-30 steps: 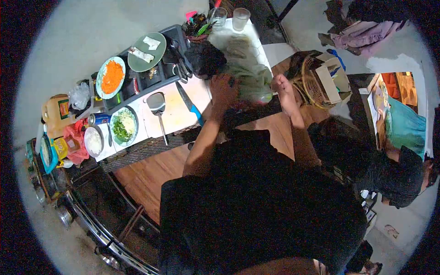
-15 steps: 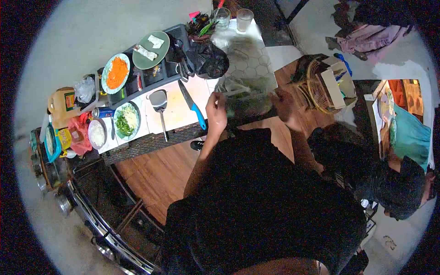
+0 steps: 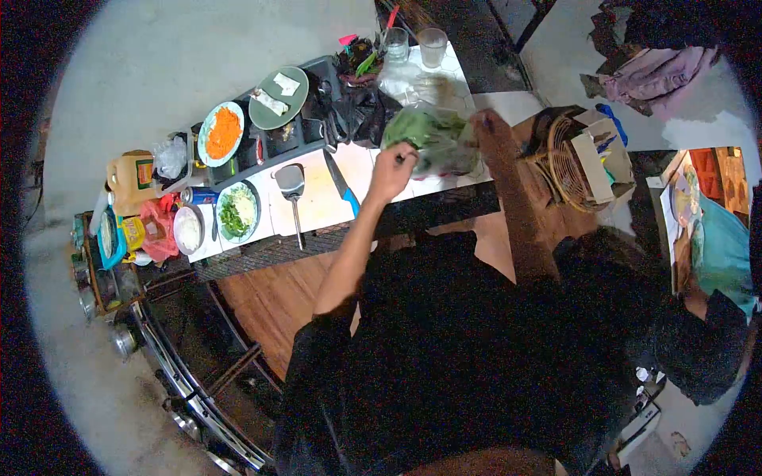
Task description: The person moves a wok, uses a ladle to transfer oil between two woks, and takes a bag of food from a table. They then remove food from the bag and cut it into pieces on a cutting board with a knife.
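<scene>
A clear plastic bag (image 3: 444, 159) with green leaves (image 3: 425, 127) in it is at the right part of the tiled counter. My left hand (image 3: 394, 170) is closed at the bag's near left edge, its fingers curled on the plastic. At the bag's right edge my right hand (image 3: 490, 127), dim and slightly blurred, appears closed on the plastic too. Left of my left hand lies a knife (image 3: 349, 197) with a blue handle, and beside that a metal spatula (image 3: 290, 184).
Along the counter stand a plate of shredded carrot (image 3: 222, 135), a green plate (image 3: 295, 103) with white pieces, a plate of chopped greens (image 3: 237, 213) and a white bowl (image 3: 189, 230). Two glasses (image 3: 432, 47) stand at the back. On the right is a wicker basket (image 3: 565, 163).
The bag, blurred and stretched between my hands before, now shows bunched leaves on the counter. My left hand moved slightly right, and my right hand moved up. The view shifted a little.
</scene>
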{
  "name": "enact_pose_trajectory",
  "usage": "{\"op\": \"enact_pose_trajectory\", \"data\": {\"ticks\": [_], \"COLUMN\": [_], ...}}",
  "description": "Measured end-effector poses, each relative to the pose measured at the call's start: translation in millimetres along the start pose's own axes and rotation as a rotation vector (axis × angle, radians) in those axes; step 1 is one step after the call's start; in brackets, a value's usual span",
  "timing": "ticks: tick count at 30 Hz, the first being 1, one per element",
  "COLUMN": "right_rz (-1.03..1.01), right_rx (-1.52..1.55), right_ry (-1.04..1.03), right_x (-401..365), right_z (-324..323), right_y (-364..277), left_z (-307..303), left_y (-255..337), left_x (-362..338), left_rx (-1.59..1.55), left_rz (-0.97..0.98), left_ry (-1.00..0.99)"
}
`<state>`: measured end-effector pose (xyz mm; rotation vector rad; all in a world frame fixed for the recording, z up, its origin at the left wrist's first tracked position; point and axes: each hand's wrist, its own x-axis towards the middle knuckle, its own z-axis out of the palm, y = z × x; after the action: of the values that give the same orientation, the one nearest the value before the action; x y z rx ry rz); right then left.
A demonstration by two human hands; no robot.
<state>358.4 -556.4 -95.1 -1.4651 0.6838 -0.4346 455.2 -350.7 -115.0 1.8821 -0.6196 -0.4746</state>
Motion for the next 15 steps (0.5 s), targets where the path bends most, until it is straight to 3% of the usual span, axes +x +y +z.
{"op": "enact_pose_trajectory", "data": {"ticks": [1, 3, 4, 6, 7, 9, 10, 11, 12, 13, 14, 15], "right_rz": [-0.006, -0.315, -0.321, -0.214, -0.078, -0.134, -0.177, -0.412, -0.415, -0.597, -0.774, -0.764], "right_rx": [0.003, -0.534, -0.533, -0.970, -0.807, -0.883, -0.958, -0.867, -0.872, -0.917, -0.955, -0.954], "right_ry": [-0.002, -0.120, -0.120, -0.160, -0.232, -0.204, -0.180, -0.076, -0.075, -0.010, 0.048, 0.035], "right_x": [3, 18, 17, 6, -6, -10, -11, -9, -7, -7, -11, -18], "right_z": [-7, -24, -22, -22, -14, -9, -9, -11, -11, -8, -4, 8], "right_y": [20, 63, 58, 42, 7, 2, 2, 13, 10, 10, 12, 14], "left_z": [-5, -22, -36, -52, -58, -63, -62, -60, -59, -57, -53, -50], "left_y": [-9, -23, -6, -21, -34, -60, -68, -76, -71, -69, -67, -52], "left_x": [9, 43, 49, 80, 85, 94, 97, 100, 101, 96, 87, 73], "left_rx": [0.040, 0.202, 0.329, 0.667, 0.663, 1.177, 1.173, 0.996, 0.819, 0.557, 0.557, 0.446], "left_rz": [0.110, 0.247, 0.308, 0.188, 0.195, 0.242, 0.245, 0.276, 0.304, 0.336, 0.326, 0.241], "left_ry": [0.100, 0.381, 0.574, 0.668, 0.675, 0.345, 0.350, 0.324, 0.294, 0.372, 0.369, 0.432]}}
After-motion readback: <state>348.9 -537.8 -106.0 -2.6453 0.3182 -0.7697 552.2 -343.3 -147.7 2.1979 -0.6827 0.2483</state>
